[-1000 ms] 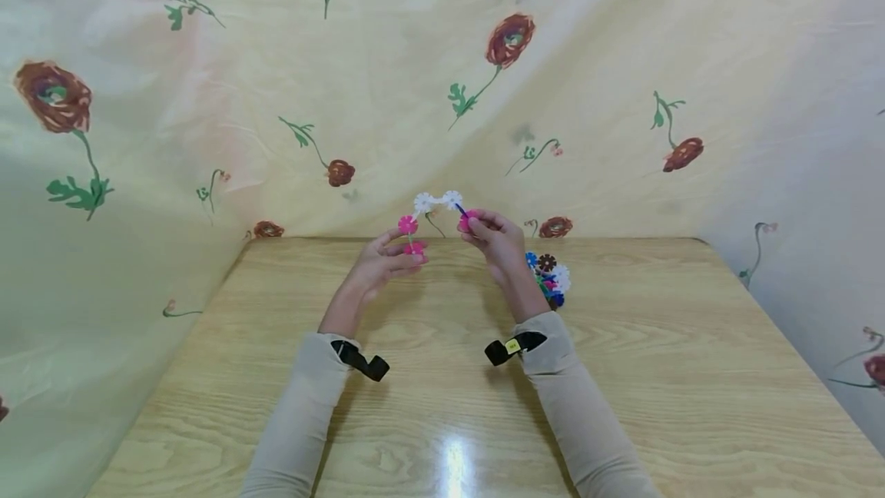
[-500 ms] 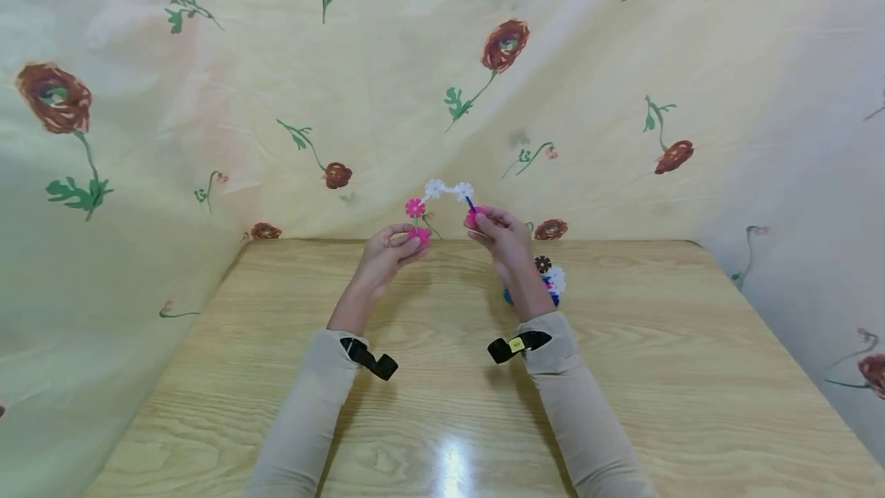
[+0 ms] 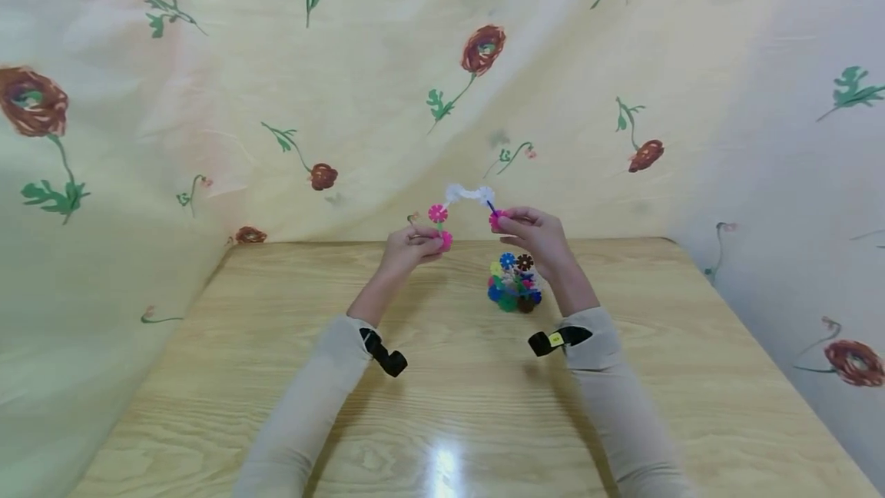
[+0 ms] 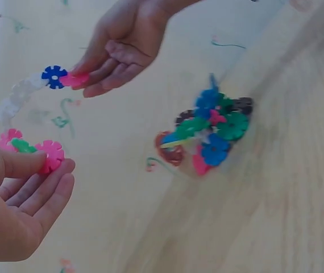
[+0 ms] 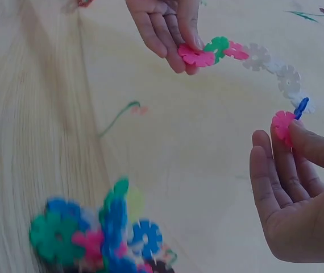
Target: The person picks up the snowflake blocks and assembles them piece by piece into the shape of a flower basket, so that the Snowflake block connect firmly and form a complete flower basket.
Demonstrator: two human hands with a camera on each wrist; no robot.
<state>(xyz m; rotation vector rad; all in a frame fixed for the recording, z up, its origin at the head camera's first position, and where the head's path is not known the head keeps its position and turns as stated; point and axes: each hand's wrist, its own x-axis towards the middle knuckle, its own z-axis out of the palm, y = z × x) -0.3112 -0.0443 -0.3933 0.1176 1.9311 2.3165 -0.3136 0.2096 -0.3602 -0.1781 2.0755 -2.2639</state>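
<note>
A curved chain of interlocking plastic snowflake discs (image 5: 289, 78) is held up between both hands, arching above the table. Its discs are pink, green, white and blue. My left hand (image 3: 406, 253) pinches the pink disc (image 4: 50, 156) at one end between thumb and fingers, beside a green disc (image 5: 216, 49). At the other end, my right hand (image 3: 542, 240) pinches another pink disc (image 5: 283, 125), joined to a blue disc (image 4: 54, 77). White discs (image 3: 470, 194) form the top of the arch.
A cluster of joined snowflake discs (image 3: 513, 283) in blue, green, brown, yellow and pink stands on the wooden table (image 3: 442, 375), below and left of the right hand. Behind the table hangs a flower-patterned cloth (image 3: 387, 83). Black straps (image 3: 382, 352) circle both wrists.
Both hands and the chain have shifted right in the head view, which has itself turned slightly. The left thumb and fingers have closed on the pink end disc. The disc cluster now shows fully.
</note>
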